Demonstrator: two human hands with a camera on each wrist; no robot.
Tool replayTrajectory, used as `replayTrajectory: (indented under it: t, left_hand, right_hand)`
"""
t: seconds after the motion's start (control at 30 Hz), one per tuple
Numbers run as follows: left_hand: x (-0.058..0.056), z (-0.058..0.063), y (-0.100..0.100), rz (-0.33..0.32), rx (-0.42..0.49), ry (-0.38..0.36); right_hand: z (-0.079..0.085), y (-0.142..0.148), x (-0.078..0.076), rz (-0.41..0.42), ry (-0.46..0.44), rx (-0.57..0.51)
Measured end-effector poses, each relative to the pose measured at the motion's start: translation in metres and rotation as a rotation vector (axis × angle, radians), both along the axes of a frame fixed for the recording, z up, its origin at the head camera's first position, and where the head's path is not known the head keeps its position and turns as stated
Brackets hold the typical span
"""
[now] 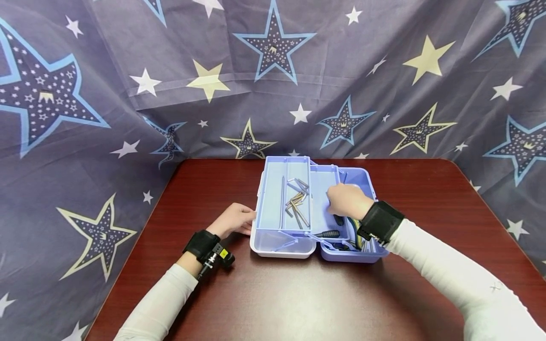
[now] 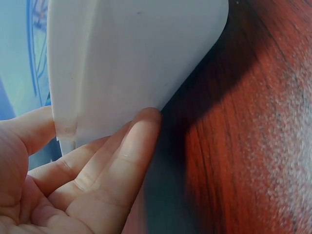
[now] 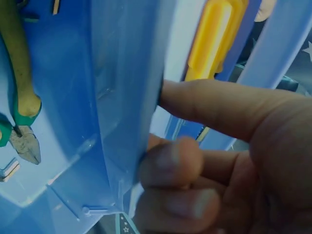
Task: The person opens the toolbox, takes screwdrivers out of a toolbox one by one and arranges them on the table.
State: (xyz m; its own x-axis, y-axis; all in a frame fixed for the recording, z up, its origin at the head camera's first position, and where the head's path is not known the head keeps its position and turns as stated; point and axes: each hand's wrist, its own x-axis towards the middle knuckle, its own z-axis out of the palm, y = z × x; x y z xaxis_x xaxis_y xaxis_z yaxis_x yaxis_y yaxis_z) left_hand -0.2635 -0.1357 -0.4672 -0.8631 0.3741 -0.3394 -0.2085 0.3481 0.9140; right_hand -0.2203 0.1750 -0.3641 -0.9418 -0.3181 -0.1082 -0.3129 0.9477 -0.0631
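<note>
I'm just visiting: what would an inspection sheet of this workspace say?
Surface: dark red wooden table.
Job's things: light blue toolbox, folded open; upper tray holds hex keys; pliers lie in the box.
Clutter: nothing seen.
Grips: left hand rests straight fingers on the tray's outer wall; right hand pinches a toolbox wall.
Cables: nothing seen.
Surroundings: star-patterned cloth behind and at both sides.

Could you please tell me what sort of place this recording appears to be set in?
Probably a staged recording set rather than a workshop: a star-printed grey cloth backdrop surrounds a dark red wooden table, which holds a light blue plastic fold-out toolbox.
</note>
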Motion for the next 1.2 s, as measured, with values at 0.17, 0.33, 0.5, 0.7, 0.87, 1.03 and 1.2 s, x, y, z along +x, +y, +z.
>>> replayTrajectory:
  t: [0.17,0.33,0.5,0.7,0.87,1.03,1.2]
  left_hand:
    - [0.002,0.003,0.001,0.019,-0.009,0.000]
    - [0.001,0.003,0.002,0.014,-0.001,0.000]
    - [0.001,0.003,0.003,0.015,-0.006,-0.003]
    - [0.001,0.002,0.002,0.014,-0.013,-0.002]
    - [0.001,0.002,0.001,0.017,-0.008,-0.006]
    - [0.001,-0.001,0.000,0.008,-0.009,-0.007]
    - [0.000,-0.001,-0.001,0.005,-0.008,-0.001]
  right_hand:
    - [-0.002,-0.001,-0.003,-0.032,-0.026,0.018]
    - [0.003,0.003,-0.008,-0.095,-0.125,-0.039]
    - [0.012,0.011,-0.011,-0.135,-0.158,-0.093]
    - [0.025,0.038,-0.011,-0.153,-0.125,-0.175]
    - [0.032,0.074,-0.007,-0.208,-0.126,-0.207]
    - [0.032,0.113,0.001,-0.237,-0.095,-0.178]
    - [0.027,0.146,0.012,-0.297,-0.094,-0.162]
